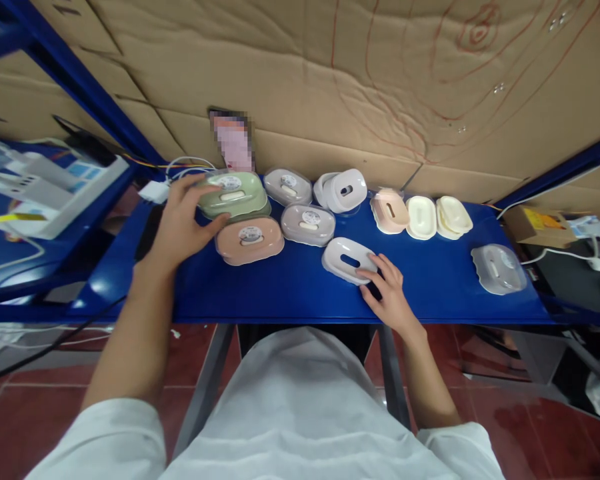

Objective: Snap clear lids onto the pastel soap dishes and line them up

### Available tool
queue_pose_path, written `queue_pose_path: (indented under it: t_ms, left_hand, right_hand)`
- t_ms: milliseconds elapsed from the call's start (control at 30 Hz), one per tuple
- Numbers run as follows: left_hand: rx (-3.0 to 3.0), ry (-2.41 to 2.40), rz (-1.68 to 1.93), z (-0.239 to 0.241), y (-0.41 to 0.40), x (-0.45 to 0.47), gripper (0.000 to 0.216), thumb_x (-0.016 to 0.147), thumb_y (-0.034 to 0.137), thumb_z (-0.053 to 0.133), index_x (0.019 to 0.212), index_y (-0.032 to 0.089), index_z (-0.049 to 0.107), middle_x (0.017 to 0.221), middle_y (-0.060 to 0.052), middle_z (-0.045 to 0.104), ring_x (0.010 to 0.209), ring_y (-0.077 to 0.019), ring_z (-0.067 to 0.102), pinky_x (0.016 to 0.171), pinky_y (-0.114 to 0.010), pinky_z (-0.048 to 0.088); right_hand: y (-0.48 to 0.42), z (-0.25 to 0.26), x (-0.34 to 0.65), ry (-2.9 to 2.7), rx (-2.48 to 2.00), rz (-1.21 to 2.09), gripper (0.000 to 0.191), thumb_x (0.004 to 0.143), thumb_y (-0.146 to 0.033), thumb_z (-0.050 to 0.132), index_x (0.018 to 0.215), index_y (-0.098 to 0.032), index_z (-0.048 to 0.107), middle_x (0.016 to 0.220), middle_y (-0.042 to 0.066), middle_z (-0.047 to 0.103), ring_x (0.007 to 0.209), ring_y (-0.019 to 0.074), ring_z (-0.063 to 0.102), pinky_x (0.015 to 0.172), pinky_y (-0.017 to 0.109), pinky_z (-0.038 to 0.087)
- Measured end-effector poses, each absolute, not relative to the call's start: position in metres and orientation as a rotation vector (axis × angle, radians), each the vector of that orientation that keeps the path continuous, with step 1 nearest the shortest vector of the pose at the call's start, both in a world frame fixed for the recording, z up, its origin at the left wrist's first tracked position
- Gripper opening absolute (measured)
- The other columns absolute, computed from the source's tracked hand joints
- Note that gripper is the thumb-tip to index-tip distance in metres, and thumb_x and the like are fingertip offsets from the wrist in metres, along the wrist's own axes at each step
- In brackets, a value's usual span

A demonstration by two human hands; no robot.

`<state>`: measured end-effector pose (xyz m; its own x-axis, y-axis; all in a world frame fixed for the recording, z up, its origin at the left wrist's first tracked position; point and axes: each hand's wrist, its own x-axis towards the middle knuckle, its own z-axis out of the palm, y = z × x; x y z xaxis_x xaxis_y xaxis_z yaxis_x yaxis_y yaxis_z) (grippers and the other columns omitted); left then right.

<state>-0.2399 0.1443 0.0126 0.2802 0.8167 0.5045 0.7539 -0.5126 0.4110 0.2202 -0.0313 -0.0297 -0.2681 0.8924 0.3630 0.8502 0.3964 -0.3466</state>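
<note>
No readable text anywhere. Round white stickers sit on the lids of the green soap box (pixel 233 193), the peach soap box (pixel 250 240) and 2 grey soap boxes (pixel 307 223), print too small to read. Red marker lines on the cardboard backing (pixel 380 73) are loops, not letters.

Blue table (pixel 430 280) carries soap boxes (pixel 307 223), lids (pixel 349 260) and trays (pixel 421 217).

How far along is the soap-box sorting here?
Several lidded boxes already sit grouped at the left, among them a pink box. In hand: left hand grips the green box; right hand touches a white tray. Loose cream trays lie apart, untouched.
</note>
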Motion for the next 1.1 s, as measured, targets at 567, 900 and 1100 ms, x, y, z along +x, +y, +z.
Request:
queue_pose_path:
  t_ms: [567,900,1100]
  left_hand:
    - [2.565,1.397,1.291,0.027,0.075,-0.177,0.04,0.108,0.035,0.061,0.144,0.018,0.058,0.158,-0.011,0.055,0.153,-0.026,0.048,0.127,-0.053,0.042]
    - [2.734,0.975,0.684,-0.024,0.003,-0.082,0.035,0.107,0.026,0.059,0.141,0.028,0.068,0.136,-0.01,0.07,0.133,-0.0304,0.06,0.114,-0.051,0.049]
    - [2.686,1.096,0.814,-0.021,-0.003,-0.098,0.02,0.105,0.027,0.064,0.122,0.025,0.075,0.147,-0.014,0.065,0.139,-0.0357,0.056,0.116,-0.061,0.043]
  right_hand:
    - [-0.028,-0.018,0.237,-2.113,-1.374,0.249,0.047,0.108,-0.037,0.06,0.156,-0.036,0.058,0.17,0.006,0.049,0.158,0.0304,0.046,0.126,0.056,0.045]
    - [0.074,0.011,0.28,-2.155,-1.775,-0.178,0.057,0.11,-0.048,0.046,0.16,-0.02,0.051,0.164,0.015,0.055,0.156,0.034,0.046,0.126,0.057,0.038]
    - [0.085,0.014,0.308,-1.851,-2.246,-0.263,0.053,0.106,-0.047,0.05,0.147,-0.016,0.065,0.155,0.02,0.062,0.141,0.0435,0.058,0.113,0.065,0.047]
